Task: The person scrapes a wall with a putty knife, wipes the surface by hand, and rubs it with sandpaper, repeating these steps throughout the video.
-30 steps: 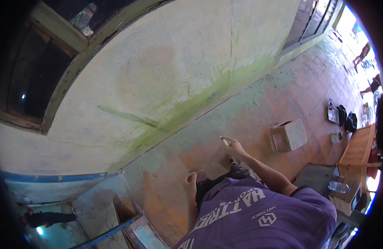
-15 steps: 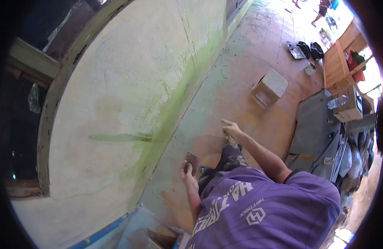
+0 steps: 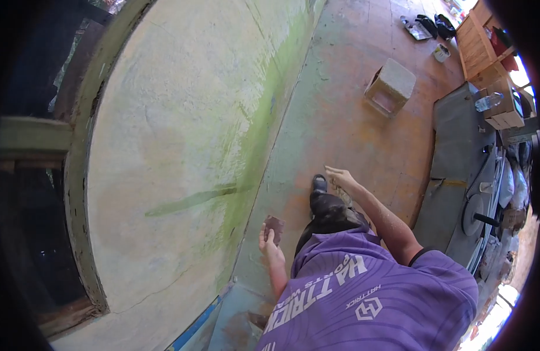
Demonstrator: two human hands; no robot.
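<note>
Holding a small brown rectangular sheet, likely sandpaper (image 3: 274,225), your left hand (image 3: 270,245) has its fingers curled around the sheet's lower edge, close to the foot of the pale, green-stained plaster wall (image 3: 182,134). Your right hand (image 3: 342,177) hangs loosely open over the worn orange concrete floor (image 3: 352,117); I cannot tell whether it holds anything. That light grip could let the sheet slip or fold once it is pressed against rough plaster. Your black shoe (image 3: 319,183) stands near the wall, and the buff box-shaped stool (image 3: 390,86) lies well apart, so a trip looks unlikely.
</note>
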